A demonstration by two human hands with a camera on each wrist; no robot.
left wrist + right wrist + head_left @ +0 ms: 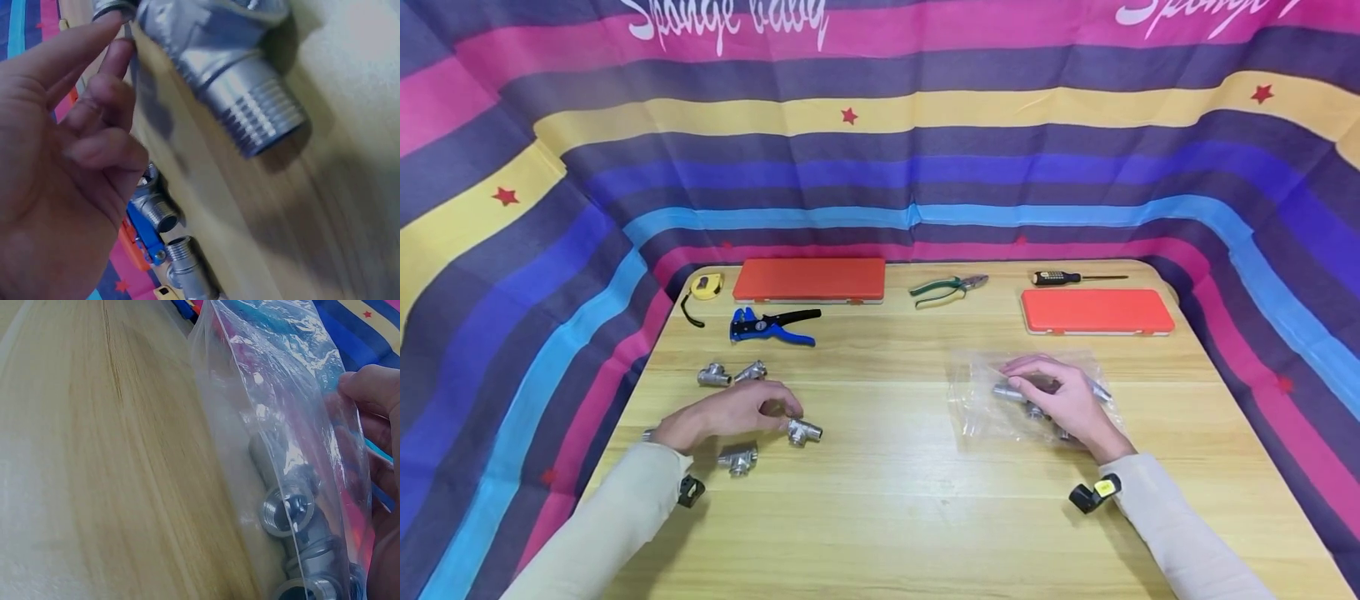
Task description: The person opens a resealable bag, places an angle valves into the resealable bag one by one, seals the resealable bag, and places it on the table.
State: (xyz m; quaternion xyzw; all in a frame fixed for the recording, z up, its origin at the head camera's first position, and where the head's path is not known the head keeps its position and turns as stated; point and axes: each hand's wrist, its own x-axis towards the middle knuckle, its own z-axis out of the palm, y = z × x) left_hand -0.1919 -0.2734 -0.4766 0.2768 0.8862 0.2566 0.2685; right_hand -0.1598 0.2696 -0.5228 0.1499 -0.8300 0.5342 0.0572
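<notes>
Head view: a wooden table point(895, 500) is seen from above, with both hands laid on it. The left hand point(730, 412) is held at about 9 o'clock from the table's middle, its fingers loosely curled over a metal tee fitting point(803, 432), whose end is touched or nearly touched by the fingertips; whether it is truly pinched cannot be told. In the left wrist view the fingers point(94, 119) are bent, and a threaded fitting point(231, 81) is seen close beside them on the wood. Another fitting point(737, 459) is found at 6 o'clock of the left hand, and two more fittings point(730, 374) lie at 12 o'clock of it.

The right hand point(1060, 404) is rested at about 3 o'clock on a clear plastic bag point(992, 400), with its fingers curved down over the film and the bagged fittings point(1009, 392) under it. In the right wrist view the bag's point(281, 425) film is gripped at its edge by a thumb point(372, 387), and round fitting ends point(287, 512) are seen through the plastic.

Along the far edge, from 10 to 2 o'clock, are laid a tape measure point(706, 286), an orange case point(808, 279), a blue wire stripper point(769, 326), green pliers point(947, 288), a screwdriver point(1075, 277) and a second orange case point(1097, 311).
</notes>
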